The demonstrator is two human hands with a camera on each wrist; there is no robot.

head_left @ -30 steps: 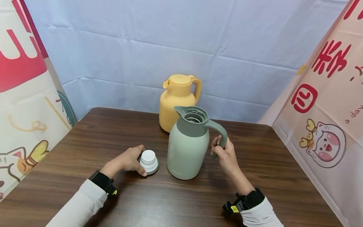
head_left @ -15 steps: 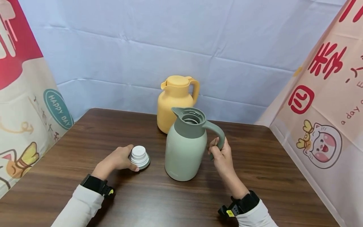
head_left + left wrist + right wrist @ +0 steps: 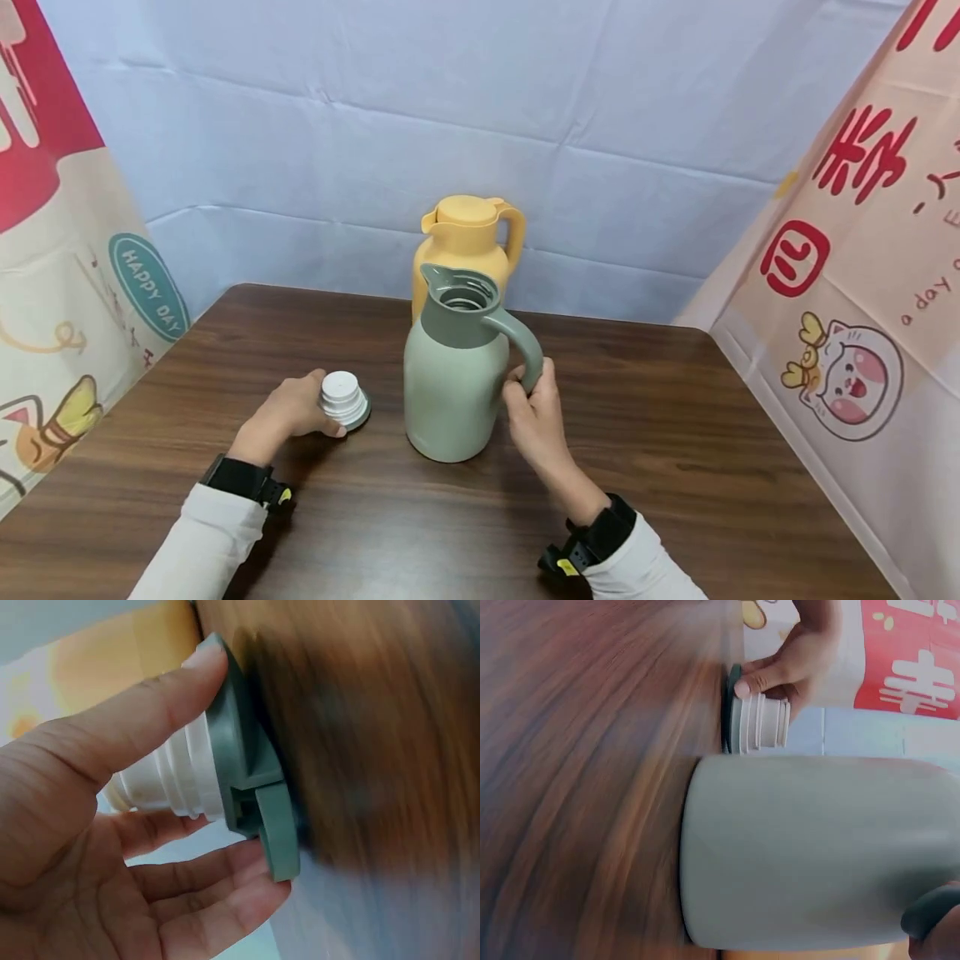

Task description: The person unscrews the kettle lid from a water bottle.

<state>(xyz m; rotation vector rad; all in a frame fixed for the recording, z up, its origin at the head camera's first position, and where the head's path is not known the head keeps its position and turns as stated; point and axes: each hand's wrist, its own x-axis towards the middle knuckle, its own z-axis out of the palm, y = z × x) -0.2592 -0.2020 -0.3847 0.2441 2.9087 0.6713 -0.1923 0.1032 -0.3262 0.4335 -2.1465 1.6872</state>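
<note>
The left hand [image 3: 288, 408] holds an upside-down jug lid [image 3: 342, 398] by its grey-green rim, thumb on one side and fingers on the other. Its white stepped plug points up, and a small green lever [image 3: 277, 832] shows at the rim in the left wrist view. To its right, a pale green thermos jug [image 3: 453, 392] stands upright with its mouth uncovered and spout toward the back left. The right hand [image 3: 536, 412] grips the lower end of the jug's curved handle [image 3: 521, 337]. In the right wrist view only part of that hand shows at the corner.
Behind the green jug stands a yellow jug [image 3: 471, 233] with its lid on, partly hidden by it. Both are on a dark wooden table [image 3: 645, 433]. A pale blue cloth [image 3: 300, 150] hangs behind, with printed cloths at both sides.
The left hand has moved the lid leftward along the table. Over the last half second the right hand has shifted the green jug left too, so it covers more of the yellow jug.
</note>
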